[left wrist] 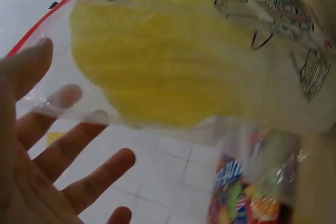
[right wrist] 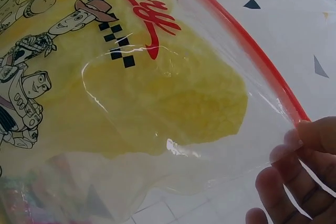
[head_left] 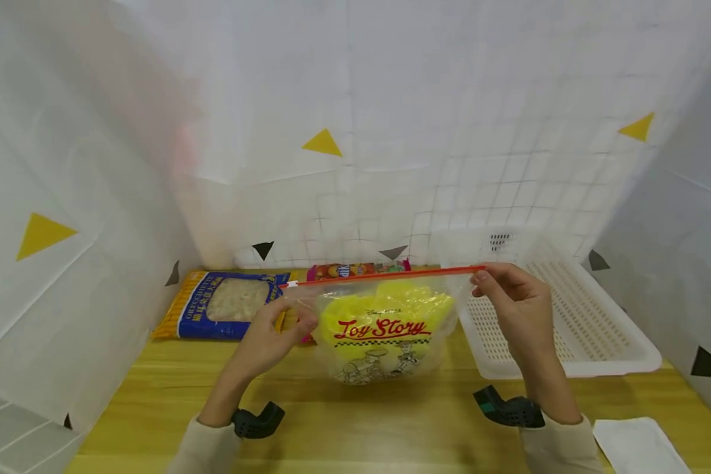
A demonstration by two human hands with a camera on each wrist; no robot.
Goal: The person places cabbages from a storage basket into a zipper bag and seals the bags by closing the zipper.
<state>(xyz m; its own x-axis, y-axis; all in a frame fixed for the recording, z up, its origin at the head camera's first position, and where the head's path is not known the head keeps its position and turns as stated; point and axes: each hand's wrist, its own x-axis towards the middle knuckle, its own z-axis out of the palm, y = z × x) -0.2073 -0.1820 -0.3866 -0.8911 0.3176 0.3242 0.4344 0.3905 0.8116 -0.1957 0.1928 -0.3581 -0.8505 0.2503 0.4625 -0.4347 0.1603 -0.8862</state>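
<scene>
A clear zip bag (head_left: 385,368) with a red zip strip, a white slider at its left end and "Toy Story" print stands raised over the table. Inside it is a yellow thing (right wrist: 173,98) whose kind I cannot make out. My right hand (head_left: 518,306) pinches the top right corner between thumb and index finger. At the top left corner, my left hand (head_left: 275,336) has the film between thumb and fingers; its other fingers are spread behind the film in the left wrist view. Behind the bag lie a blue-and-yellow orecchiette pasta pack (head_left: 237,299) and a colourful snack packet (head_left: 355,270), partly hidden.
A white plastic basket (head_left: 628,345) with perforated sides stands at the right. A flat white item (head_left: 640,447) lies at the near right corner of the wooden table (head_left: 367,434). White sheets with coloured triangles wall in the back and sides.
</scene>
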